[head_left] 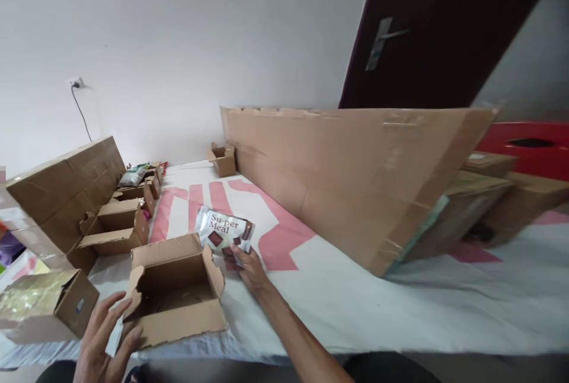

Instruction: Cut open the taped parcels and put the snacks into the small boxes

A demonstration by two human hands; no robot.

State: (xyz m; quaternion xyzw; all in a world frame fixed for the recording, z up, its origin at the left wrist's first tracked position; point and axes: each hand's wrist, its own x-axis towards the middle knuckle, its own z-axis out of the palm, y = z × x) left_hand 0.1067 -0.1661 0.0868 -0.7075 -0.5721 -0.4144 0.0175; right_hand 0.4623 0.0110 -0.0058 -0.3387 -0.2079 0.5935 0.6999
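Observation:
A white and brown food pouch (225,230) printed "Su-per Meal" is gripped at its lower right corner by my right hand (251,270), just beyond the right rear corner of an open cardboard box (178,324). That box stands near the table's front edge with its flaps up, and nothing shows inside it. My left hand (104,335) is at the box's left side, fingers apart and curved. Its fingertips are at the box's left edge; whether they touch it I cannot tell.
A tall cardboard panel (338,163) stands along the right side. At the left are more open boxes (115,232), some with packets (133,175), and a taped box (40,306). A small box (222,160) sits at the back. Several boxes (466,211) lie behind the panel.

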